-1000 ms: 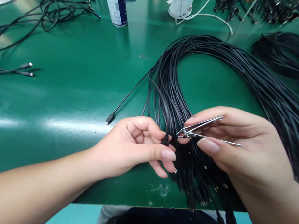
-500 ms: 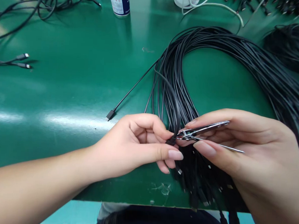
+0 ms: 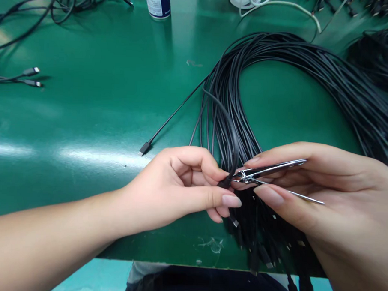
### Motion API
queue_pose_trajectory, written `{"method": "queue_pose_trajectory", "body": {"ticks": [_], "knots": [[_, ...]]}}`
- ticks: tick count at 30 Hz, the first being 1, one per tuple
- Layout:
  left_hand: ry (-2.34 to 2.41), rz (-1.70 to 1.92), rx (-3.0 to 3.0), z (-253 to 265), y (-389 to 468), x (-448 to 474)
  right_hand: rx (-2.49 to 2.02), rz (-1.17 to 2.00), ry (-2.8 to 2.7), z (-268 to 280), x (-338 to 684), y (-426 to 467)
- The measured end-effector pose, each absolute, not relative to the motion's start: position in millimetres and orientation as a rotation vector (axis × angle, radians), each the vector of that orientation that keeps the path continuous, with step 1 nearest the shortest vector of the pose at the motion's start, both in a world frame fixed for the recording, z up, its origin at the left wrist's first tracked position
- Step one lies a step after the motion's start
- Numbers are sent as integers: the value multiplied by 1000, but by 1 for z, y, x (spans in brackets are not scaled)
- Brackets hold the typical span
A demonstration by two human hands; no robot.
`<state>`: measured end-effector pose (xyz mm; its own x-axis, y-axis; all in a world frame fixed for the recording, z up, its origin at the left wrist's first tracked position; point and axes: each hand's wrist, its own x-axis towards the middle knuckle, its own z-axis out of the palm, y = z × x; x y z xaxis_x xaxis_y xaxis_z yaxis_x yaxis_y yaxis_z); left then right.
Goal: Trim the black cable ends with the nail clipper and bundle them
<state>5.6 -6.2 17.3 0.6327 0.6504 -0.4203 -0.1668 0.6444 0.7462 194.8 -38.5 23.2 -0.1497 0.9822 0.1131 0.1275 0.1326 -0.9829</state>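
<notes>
Presently, the nearest items are black plug ends (image 3: 305, 288), which overhang the front edge of the green table (image 3: 102, 98). Just beyond them, your left hand (image 3: 187, 184) pinches one black connector (image 3: 224, 182) between thumb and index finger; the grip is narrow and closed on the part. Your right hand (image 3: 333, 203) holds a metal nail clipper (image 3: 270, 169) between thumb and fingers, with its two long arms spread in a slim V. The clipper's cutting end is at the connector's neck, where the cable enters; actual contact cannot be confirmed.

Status: you have one connector positioned at the tool. No completed cut or loose offcut is discernible there. The large cable bundle (image 3: 282, 43) arches behind your hands, its plug ends massed under and beside them; you cannot tell from their appearance which are finished and which remain. One separate plug (image 3: 145, 148) lies on the table beyond your left wrist, and a pair of plugs (image 3: 32, 77) rests farther left.

Markings: no brand is legible on the clipper or connectors. At the far side, the blue-and-white can (image 3: 158, 4) carries a printed label, but the lettering is too small for you to read.
</notes>
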Motion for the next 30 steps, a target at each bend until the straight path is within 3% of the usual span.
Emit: {"method": "queue_pose_trajectory", "body": {"ticks": [22,30], "knots": [[790,530,794,18,-6,5,-1159,1136,-1479,24,196,-39],[798,527,802,17,-8,5,-1349,1104,-1334,36,186,-47]]}}
